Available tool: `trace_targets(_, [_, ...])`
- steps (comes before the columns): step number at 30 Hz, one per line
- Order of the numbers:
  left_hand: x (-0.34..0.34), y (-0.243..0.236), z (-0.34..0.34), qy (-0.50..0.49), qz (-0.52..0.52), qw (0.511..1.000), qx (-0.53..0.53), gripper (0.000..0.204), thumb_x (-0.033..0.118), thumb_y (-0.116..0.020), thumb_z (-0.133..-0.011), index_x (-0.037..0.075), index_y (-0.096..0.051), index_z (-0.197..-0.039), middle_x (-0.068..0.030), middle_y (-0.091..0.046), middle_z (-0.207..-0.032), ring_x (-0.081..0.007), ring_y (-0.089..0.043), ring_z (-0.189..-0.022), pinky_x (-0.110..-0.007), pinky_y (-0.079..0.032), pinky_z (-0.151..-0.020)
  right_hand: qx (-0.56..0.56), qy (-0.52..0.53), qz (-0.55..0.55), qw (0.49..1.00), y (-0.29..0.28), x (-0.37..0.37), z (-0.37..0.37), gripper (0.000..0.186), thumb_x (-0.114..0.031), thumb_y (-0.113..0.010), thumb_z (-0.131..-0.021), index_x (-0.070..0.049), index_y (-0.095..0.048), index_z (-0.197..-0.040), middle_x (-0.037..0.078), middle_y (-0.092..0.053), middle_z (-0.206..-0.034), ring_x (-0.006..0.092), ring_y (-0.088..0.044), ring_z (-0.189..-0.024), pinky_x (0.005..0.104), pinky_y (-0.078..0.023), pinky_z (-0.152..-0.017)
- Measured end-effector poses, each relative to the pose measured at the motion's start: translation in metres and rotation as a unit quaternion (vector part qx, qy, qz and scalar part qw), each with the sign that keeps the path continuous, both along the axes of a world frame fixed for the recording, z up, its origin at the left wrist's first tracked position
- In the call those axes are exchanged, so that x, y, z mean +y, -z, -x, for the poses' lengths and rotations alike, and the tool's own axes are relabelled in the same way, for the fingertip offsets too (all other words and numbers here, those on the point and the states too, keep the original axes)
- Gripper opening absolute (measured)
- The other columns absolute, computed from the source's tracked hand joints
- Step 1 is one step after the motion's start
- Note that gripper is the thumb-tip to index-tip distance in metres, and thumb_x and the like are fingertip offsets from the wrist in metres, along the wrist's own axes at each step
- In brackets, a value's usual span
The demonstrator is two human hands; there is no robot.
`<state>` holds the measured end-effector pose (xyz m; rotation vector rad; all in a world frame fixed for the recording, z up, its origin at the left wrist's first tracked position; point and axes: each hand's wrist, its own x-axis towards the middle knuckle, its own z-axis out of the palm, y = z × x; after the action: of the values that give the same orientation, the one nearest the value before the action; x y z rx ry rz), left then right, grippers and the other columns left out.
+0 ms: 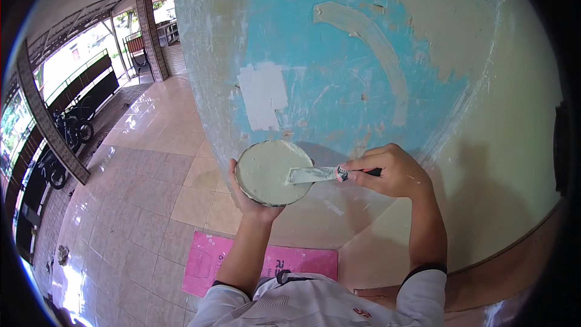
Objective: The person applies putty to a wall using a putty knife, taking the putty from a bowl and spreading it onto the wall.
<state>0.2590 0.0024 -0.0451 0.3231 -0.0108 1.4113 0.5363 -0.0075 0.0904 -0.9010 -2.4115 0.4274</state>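
My left hand holds up a round tub of pale greenish filler paste from below, its fingers wrapped round the side. In my right hand is a putty knife, gripped by its black and red handle. The blade, smeared with paste, rests its tip on the paste near the tub's right side. Just beyond the tub stands a wall with a blue painted area. A curved stroke of paste crosses the blue, and a white patch lies left of it.
A flat pink sheet or packet lies on the tiled floor below my arms. The wall continues right in pale yellow-green, with a brown ledge at its foot. Far left are pillars and parked motorcycles.
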Motion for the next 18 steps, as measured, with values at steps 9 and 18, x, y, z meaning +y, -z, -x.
trace_targets(9, [0.001, 0.006, 0.000, 0.009, -0.003, 1.000, -0.005, 0.082, 0.076, -0.036, -0.096, 0.014, -0.051, -0.148, -0.0134, -0.051, -0.151, -0.0393, -0.049, -0.137, -0.063, -0.039, -0.112, 0.055, -0.021, 0.045, 0.997, 0.011, 0.007, -0.015, 0.024, -0.016, -0.072, -0.097, -0.004, -0.077, -0.117, 0.011, -0.078, -0.093, 0.0184, -0.070, -0.075, 0.0323, -0.055, -0.071])
trace_targets(18, [-0.004, 0.000, -0.010, 0.042, 0.013, 0.999, -0.022, 0.082, 0.077, -0.037, -0.095, 0.015, -0.054, -0.147, -0.0112, -0.055, -0.148, -0.0376, -0.054, -0.132, -0.063, -0.042, -0.110, 0.118, 0.018, 0.311, 0.943, 0.002, -0.003, -0.020, 0.028, -0.018, -0.060, -0.107, -0.003, -0.070, -0.128, 0.003, -0.065, -0.077, 0.0068, -0.057, -0.069, 0.0265, -0.048, -0.064])
